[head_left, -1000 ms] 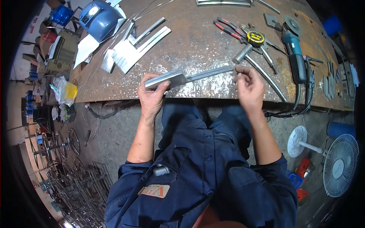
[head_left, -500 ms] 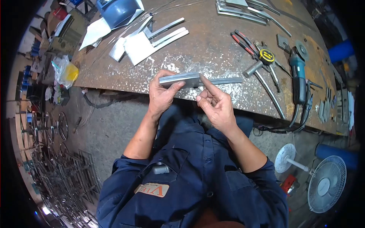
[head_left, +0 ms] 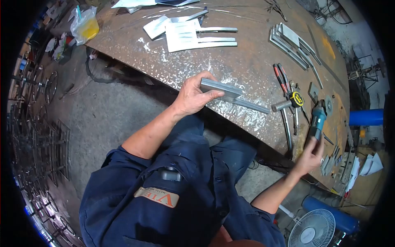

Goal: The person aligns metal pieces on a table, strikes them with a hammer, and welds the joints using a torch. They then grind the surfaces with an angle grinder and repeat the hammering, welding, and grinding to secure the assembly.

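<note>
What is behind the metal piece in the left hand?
Past the upper edge of the metal piece, the scuffed table shows. The left hand curls behind it, fingertips hidden; the tabletop directly behind is covered too.

teal and black grinder, silver-grey metal piece, red-and-black pliers, yellow-and-black tape measure, brown bench speckled white

Floor of grey concrete, stained, spreading from 8 to 10 o'clock. Big rust-brown desk runs from 11 round to 4 o'clock, top worn, deep shadow under its near edge. Dark metal frames crowded at 9. Pale, scuffed wall at 2. Blue cylinder at 3; second blue cylinder low at 4, white fan just beside it, toward 5. Bluish-white glare at 8.
</note>
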`<state>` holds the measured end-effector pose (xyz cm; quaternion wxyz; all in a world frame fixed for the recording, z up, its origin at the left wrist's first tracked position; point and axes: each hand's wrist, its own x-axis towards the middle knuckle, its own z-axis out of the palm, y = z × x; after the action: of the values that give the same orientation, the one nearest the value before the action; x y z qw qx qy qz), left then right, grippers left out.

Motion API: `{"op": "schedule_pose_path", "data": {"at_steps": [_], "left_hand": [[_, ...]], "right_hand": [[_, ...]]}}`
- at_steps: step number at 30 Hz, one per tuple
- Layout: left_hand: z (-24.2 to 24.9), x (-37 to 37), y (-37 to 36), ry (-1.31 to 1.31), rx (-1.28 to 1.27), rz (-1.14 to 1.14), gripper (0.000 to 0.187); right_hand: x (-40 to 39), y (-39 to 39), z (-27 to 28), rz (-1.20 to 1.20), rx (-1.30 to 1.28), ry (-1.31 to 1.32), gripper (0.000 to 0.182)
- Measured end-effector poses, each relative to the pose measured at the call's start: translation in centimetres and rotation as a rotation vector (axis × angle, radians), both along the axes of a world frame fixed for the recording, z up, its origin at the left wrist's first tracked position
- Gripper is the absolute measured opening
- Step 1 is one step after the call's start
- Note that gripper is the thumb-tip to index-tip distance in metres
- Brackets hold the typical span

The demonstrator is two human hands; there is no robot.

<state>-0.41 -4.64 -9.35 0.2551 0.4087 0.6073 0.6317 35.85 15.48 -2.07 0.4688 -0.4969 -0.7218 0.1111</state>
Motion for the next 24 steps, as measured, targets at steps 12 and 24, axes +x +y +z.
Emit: {"op": "schedule_pose_path", "data": {"at_steps": [12, 24], "left_hand": [[0.3, 0.4, 0.0, -0.001, 0.043, 0.026, 0.027], [0.3, 0.3, 0.0, 0.028, 0.026, 0.038, 0.028]], "right_hand": [[21.3, 9.7, -6.8, -0.308, -0.407, -0.389, 0.053], [8.4, -4.6, 9.2, 0.073, -0.311, 0.258, 0.088]]}}
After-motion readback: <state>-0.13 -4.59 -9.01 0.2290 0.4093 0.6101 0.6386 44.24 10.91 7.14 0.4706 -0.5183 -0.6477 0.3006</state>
